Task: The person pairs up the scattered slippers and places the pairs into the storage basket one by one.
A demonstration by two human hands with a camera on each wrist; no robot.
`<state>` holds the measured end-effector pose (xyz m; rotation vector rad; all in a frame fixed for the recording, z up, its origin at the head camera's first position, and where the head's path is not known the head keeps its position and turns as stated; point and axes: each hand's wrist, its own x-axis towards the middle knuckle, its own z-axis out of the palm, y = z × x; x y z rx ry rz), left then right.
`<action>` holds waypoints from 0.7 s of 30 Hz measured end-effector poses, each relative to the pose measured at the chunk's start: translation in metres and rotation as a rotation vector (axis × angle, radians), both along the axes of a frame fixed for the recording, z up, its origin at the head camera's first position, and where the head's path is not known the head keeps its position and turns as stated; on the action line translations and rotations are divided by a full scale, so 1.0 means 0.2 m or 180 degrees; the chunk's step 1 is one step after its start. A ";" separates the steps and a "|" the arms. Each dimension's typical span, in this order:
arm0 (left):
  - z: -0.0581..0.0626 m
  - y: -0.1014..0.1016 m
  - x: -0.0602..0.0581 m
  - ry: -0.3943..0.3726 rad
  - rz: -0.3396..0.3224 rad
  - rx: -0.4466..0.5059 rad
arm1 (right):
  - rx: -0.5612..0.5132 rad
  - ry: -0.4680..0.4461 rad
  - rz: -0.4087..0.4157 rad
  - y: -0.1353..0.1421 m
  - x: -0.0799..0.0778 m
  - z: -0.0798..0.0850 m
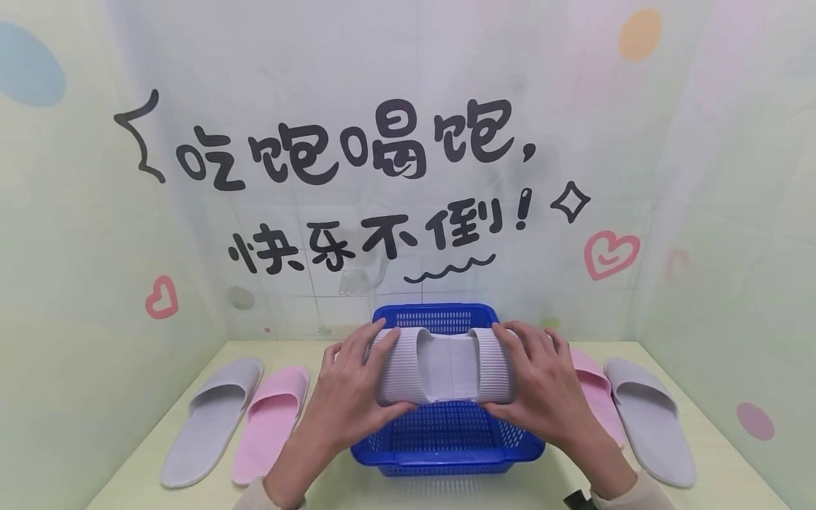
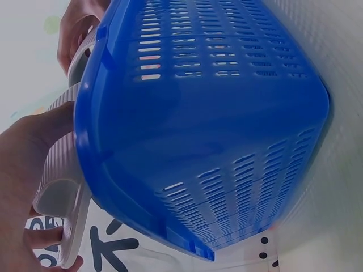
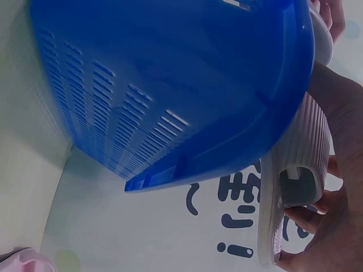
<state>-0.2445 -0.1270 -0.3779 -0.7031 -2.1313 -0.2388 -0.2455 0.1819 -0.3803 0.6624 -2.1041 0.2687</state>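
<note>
A pair of pale lilac slippers (image 1: 403,368) with ribbed straps is held level above the blue basket (image 1: 446,457). The straps lie at the outer sides, and the dotted insoles (image 1: 449,368) meet at a seam in the middle. My left hand (image 1: 353,386) grips the left slipper, fingers over the far side and thumb at the near edge. On the other side, my right hand (image 1: 542,379) holds the right slipper (image 3: 306,147) the same way. Both wrist views show fingers curled around the slippers beside the basket rim. The basket's visible interior holds nothing.
To the left on the pale table lie a grey slipper (image 1: 210,425) and a pink slipper (image 1: 270,425). Another pink slipper (image 1: 599,393), partly behind my right hand, and a grey slipper (image 1: 653,425) lie to the right. A printed curtain (image 1: 408,57) encloses the back and sides.
</note>
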 end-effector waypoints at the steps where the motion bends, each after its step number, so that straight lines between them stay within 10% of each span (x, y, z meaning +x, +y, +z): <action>1: 0.00 0.00 0.00 0.0009 -0.0003 0.0003 | -0.0006 0.0012 -0.0001 0.00 0.00 0.00; 21: -0.01 0.02 0.01 0.0055 -0.0046 0.0041 | 0.0024 -0.0039 -0.0026 -0.04 0.01 -0.02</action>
